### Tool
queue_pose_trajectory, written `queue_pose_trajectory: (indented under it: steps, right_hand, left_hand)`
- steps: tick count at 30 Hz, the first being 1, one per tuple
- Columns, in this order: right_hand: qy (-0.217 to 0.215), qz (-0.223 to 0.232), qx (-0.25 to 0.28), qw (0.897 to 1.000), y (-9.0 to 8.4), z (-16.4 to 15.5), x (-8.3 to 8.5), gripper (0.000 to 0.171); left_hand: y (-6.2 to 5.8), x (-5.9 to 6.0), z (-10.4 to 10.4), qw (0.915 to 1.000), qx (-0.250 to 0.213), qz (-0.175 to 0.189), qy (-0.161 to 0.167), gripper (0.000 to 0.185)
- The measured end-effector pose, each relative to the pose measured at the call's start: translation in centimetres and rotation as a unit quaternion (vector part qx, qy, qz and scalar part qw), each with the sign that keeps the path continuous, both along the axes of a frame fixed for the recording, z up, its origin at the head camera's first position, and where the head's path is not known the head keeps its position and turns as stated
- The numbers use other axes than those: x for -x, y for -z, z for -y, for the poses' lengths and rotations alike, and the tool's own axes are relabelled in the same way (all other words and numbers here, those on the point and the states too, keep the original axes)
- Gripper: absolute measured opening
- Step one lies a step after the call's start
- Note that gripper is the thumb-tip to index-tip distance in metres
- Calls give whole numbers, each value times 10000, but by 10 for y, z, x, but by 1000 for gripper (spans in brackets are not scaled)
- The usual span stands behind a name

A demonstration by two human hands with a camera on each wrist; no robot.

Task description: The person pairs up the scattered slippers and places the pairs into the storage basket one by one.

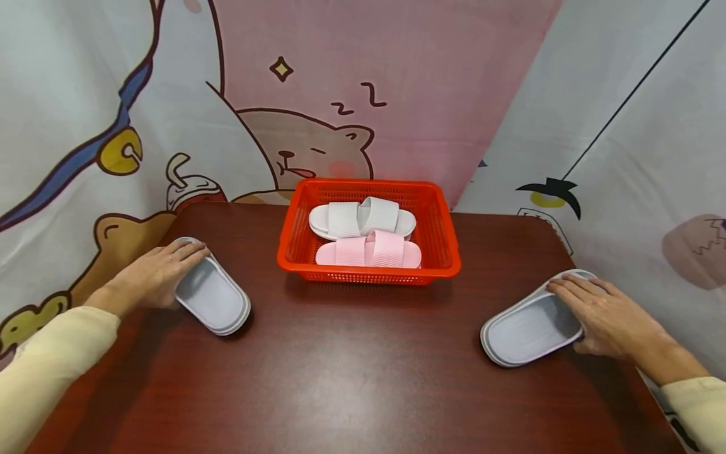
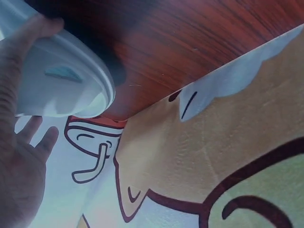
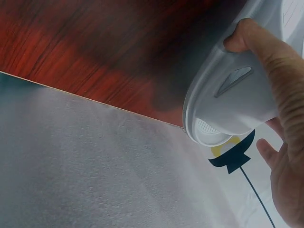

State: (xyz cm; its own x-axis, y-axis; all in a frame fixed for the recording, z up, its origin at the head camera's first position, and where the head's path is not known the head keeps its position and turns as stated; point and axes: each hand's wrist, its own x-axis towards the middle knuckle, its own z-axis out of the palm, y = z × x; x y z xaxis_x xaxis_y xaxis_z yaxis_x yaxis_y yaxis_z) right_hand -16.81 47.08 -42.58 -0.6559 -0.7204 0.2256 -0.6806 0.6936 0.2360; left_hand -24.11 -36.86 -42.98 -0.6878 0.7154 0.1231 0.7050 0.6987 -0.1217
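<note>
My left hand (image 1: pixel 159 270) grips a grey slide slipper (image 1: pixel 215 299) across its strap, over the left side of the table. In the left wrist view, the thumb presses the side of that slipper (image 2: pixel 61 90), near a cut-out in the strap. On the right, my other hand (image 1: pixel 615 323) holds a matching grey slipper (image 1: pixel 524 331) by its strap, heel pointing inward. The right wrist view has the thumb on the edge of this slipper (image 3: pixel 237 111), beside a similar cut-out. Both straps are largely hidden under the hands in the head view.
At the back middle of the brown table (image 1: pixel 351 353) stands a red plastic basket (image 1: pixel 368 273). Inside lie a pair of white slippers (image 1: pixel 343 217) and, in front, a pair of pink slippers (image 1: pixel 350 252). A printed cartoon cloth (image 1: pixel 391 139) hangs behind and along the sides.
</note>
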Motion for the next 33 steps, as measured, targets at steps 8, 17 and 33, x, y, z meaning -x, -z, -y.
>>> queue_pose_trajectory:
  steps: [8, 17, 33]
  right_hand:
    - [-60, 32, -18, 10000, -6, 6, -1, 114]
    - [19, -5, 295, 9996, -8, 18, -1, 110]
    - [129, 272, 832, 9961, -4, 37, -3, 110]
  left_hand:
    - [-5, -10, -13, 9981, 29, 411, -460, 118]
    - [-5, -17, -20, 9961, -173, 553, -667, 121]
    - [4, -18, -26, 9956, -898, 49, -270, 122]
